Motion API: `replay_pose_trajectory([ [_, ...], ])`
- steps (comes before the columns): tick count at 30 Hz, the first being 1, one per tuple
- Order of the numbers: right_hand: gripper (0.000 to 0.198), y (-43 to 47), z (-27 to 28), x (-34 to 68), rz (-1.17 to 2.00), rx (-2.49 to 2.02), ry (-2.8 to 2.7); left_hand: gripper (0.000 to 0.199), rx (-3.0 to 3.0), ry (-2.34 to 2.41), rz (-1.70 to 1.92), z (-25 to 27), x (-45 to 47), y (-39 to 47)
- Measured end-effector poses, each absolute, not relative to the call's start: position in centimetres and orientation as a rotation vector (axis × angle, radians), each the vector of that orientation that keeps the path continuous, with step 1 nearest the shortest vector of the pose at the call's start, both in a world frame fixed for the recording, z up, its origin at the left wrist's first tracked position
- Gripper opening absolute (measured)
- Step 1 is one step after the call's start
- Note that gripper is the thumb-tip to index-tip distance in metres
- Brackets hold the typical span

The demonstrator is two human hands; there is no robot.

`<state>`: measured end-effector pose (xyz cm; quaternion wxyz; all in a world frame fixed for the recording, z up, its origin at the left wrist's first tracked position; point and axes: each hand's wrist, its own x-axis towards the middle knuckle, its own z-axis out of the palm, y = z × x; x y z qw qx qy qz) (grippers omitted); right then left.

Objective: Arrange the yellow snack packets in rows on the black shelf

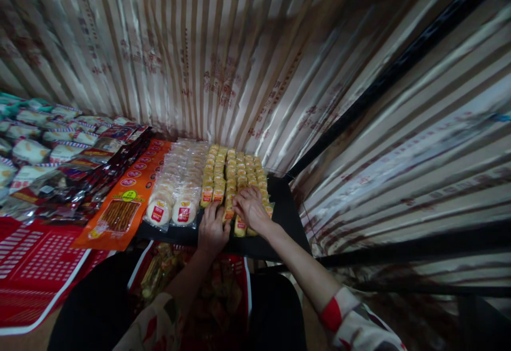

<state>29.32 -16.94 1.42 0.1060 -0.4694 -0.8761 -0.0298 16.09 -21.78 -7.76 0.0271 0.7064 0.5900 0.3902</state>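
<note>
Rows of small yellow wrapped snack packets (214, 173) stand on a black shelf (285, 207). My left hand (213, 228) is at the front edge of these rows, its bent fingers somewhat apart and touching the nearest packets. Over the rows further right, my right hand (252, 210) has its fingers curled down and closed on a yellow packet, partly hidden beneath them. Left of the yellow rows are clear-wrapped round white crackers (183, 210) with red labels, in two rows.
An orange snack bag (123, 207) lies left of the crackers, beside dark red packets (99, 173) and white bags (30, 151). A red basket (248, 287) with yellow packets is below the shelf; red plastic (35, 266) is at left. Striped sheeting (223, 48) hangs behind a black post (359, 101).
</note>
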Motion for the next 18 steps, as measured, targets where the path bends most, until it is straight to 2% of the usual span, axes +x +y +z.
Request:
replay_pose_trajectory([
  [7, 0.037, -17.2, 1.6, 28.9, -0.172, -1.509, -2.517, 0.028, 2.199, 1.892, 1.208, -8.3, 16.4, -21.4],
  [18, 0.043, -16.9, 2.0, 28.1, -0.125, -1.671, -2.525, 0.017, 2.138, 1.890, 1.275, -8.5, 16.4, -21.3],
])
